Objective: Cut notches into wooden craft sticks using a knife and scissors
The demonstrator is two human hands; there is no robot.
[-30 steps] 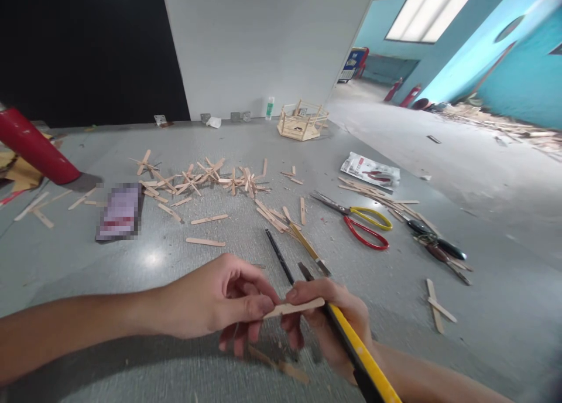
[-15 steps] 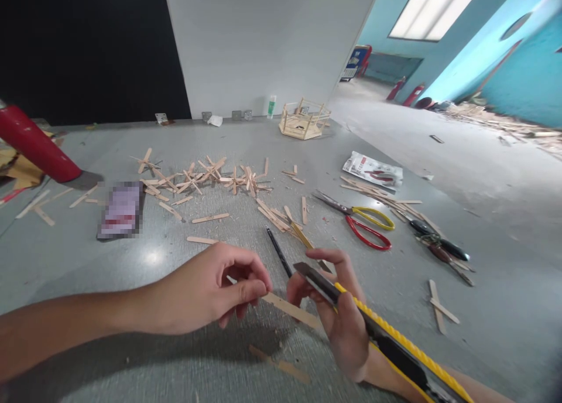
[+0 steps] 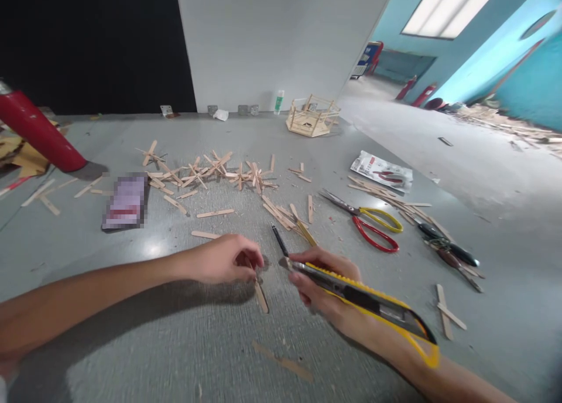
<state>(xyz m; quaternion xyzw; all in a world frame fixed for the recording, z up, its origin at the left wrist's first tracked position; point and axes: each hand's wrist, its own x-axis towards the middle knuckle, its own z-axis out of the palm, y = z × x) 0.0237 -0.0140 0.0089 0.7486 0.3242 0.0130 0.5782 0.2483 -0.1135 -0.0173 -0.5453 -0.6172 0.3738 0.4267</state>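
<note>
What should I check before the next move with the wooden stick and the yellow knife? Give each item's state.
1. Left hand holding the wooden stick: ok, pinched, its lower part showing.
2. Right hand holding the knife: ok.
3. How much blade is out: cannot tell, the knife's front end is blurred.
4. Right hand's fingers clear of that end: not ok, they sit close beside it.
5. Scissors clear of both hands: ok, lying apart.

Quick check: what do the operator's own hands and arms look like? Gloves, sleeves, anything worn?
Left hand and right hand: five-fingered, no gloves, no rings or watch visible. Left forearm and right forearm uncovered, no cables or markings seen. Pale patch at lower-left frame edge, possibly a sleeve; can't tell.
</note>
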